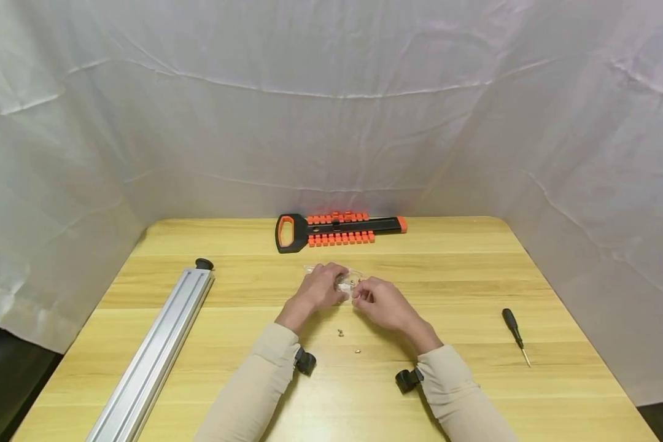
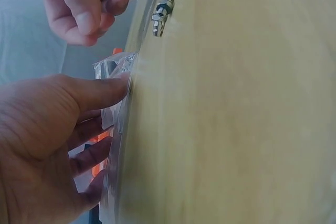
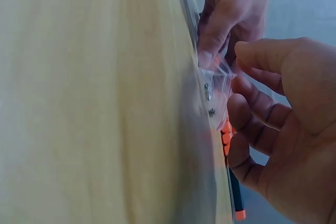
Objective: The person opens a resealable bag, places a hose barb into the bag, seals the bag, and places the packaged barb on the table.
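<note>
Bag (image 1: 345,286), frame centre, seems mid-unpacking: left hand (image 1: 320,287) pinches it; right hand (image 1: 385,303), half-curled, looks empty. Next needs fingertip picking.

Pale fabric walls (image 1: 331,135), wooden table (image 1: 447,270)

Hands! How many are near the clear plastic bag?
2: the person's left hand holds the clear plastic bag, and the right hand is at its right side.

A silver rail (image 1: 155,356), toothed device (image 1: 339,228) and screwdriver (image 1: 512,326) lie apart.
</note>
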`<state>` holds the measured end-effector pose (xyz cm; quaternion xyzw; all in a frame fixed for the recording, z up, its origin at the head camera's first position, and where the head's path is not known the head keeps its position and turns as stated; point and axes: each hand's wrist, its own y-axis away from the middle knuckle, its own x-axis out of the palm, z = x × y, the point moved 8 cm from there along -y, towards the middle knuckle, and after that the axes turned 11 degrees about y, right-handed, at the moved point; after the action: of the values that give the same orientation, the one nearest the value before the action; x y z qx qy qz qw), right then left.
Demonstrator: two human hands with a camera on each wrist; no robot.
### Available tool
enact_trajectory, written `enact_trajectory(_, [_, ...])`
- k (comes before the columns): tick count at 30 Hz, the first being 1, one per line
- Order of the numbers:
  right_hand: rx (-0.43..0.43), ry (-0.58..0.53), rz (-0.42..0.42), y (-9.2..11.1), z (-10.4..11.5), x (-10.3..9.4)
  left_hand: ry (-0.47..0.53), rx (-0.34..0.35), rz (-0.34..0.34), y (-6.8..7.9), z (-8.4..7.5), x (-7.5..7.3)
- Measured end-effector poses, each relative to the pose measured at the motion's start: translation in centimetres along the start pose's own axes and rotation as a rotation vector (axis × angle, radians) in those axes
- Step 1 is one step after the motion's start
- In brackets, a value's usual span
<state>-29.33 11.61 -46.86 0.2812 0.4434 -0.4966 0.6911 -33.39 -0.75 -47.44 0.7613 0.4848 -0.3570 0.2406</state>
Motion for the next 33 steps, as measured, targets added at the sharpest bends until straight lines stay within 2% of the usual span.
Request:
enact_trajectory(11, [-0.124,0.043,0.036,0.9,2.5,0.9,-0.01,-0.008,-0.005,0.0,0.1,0.0])
enact_trajectory(18, [-0.198,0.073,0.125,1.3,3.7,2.0,-0.009,-0.008,0.001,0.0,0.0,0.0])
enact_trajectory(21, [-0.233,0.114,0.138,1.4,4.1,2.4,-0.004,-0.013,0.003,0.1,0.0,0.0])
enact_trajectory(33, [-0.265,0.196,0.125,1.4,4.5,2.6,-0.014,-0.014,-0.002,0.1,-0.1,-0.1])
